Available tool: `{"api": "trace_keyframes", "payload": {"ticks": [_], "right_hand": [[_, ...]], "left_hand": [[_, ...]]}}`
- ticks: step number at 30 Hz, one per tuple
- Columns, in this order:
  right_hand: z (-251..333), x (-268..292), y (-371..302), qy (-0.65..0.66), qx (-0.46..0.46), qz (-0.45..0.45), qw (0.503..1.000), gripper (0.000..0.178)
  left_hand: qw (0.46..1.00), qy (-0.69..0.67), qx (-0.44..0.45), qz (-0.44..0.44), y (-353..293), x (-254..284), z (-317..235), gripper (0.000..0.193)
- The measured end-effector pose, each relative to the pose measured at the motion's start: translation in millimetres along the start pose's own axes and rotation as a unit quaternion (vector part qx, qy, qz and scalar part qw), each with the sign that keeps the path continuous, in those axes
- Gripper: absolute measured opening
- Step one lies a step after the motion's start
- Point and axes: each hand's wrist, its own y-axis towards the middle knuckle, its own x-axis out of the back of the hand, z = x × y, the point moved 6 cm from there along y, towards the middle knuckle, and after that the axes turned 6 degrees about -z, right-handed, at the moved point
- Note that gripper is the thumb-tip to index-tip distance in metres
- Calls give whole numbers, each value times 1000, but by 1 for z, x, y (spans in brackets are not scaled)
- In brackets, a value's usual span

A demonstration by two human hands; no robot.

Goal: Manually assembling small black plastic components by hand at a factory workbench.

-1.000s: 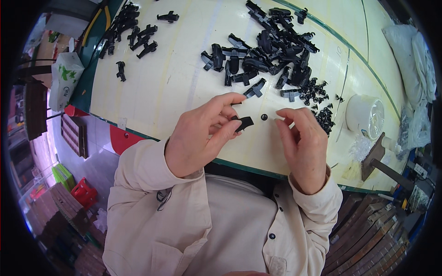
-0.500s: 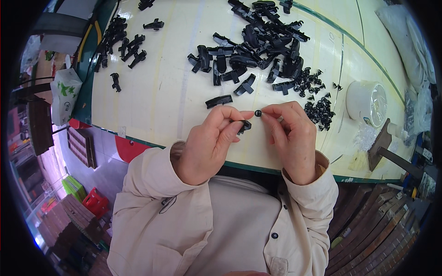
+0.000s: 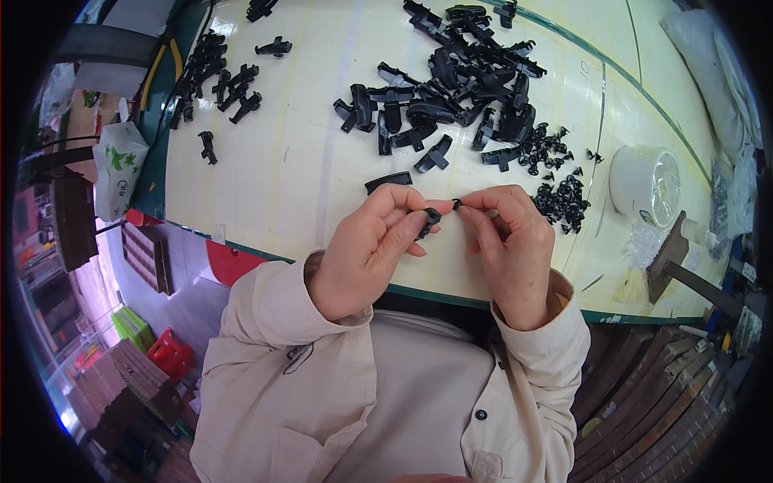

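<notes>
My left hand (image 3: 366, 249) is closed on a black plastic part (image 3: 429, 223), partly hidden by the thumb and fingers. Between the thumb and forefinger of my right hand (image 3: 511, 241) is a small round black clip (image 3: 456, 204), seen nearly edge-on. My left forefinger reaches right up to this clip; whether it touches is hard to tell. Just beyond my left hand lies a curved black plastic piece (image 3: 388, 182). A small heap of black clips (image 3: 560, 200) sits to the right of my right hand, with more clips (image 3: 544, 149) behind it.
A large pile of black plastic parts (image 3: 475, 72) covers the far middle of the cream table (image 3: 266, 177). More black parts (image 3: 201, 68) lie at the far left. On the right stand a white tape roll (image 3: 644, 185) and a brown metal bracket (image 3: 667, 256).
The small clip has turned from showing its round face to nearly edge-on. My right hand has shifted slightly downward, and the view has moved a little.
</notes>
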Motion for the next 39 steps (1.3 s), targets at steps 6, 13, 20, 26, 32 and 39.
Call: {"api": "trace_keyframes", "payload": {"ticks": [6, 13, 20, 26, 32, 39], "right_hand": [[7, 1, 3, -27, 27, 17, 999, 10], [12, 1, 3, -29, 60, 61, 996, 11], [8, 4, 6, 19, 77, 112, 990, 8], [-5, 5, 5, 207, -157, 239, 936, 8], [21, 14, 11, 303, -153, 250, 907, 10], [38, 15, 15, 257, -60, 92, 960, 6]], "left_hand": [[999, 20, 22, 22, 3, 2, -3, 15], [999, 23, 23, 32, 7, 5, -6, 15], [996, -17, 48, 75, 14, 7, -11, 15], [992, -64, 64, 87, 16, 7, -26, 19], [995, -94, 34, 15, 21, 7, -26, 20], [989, -118, -62, -67, 21, -2, -28, 18]]}}
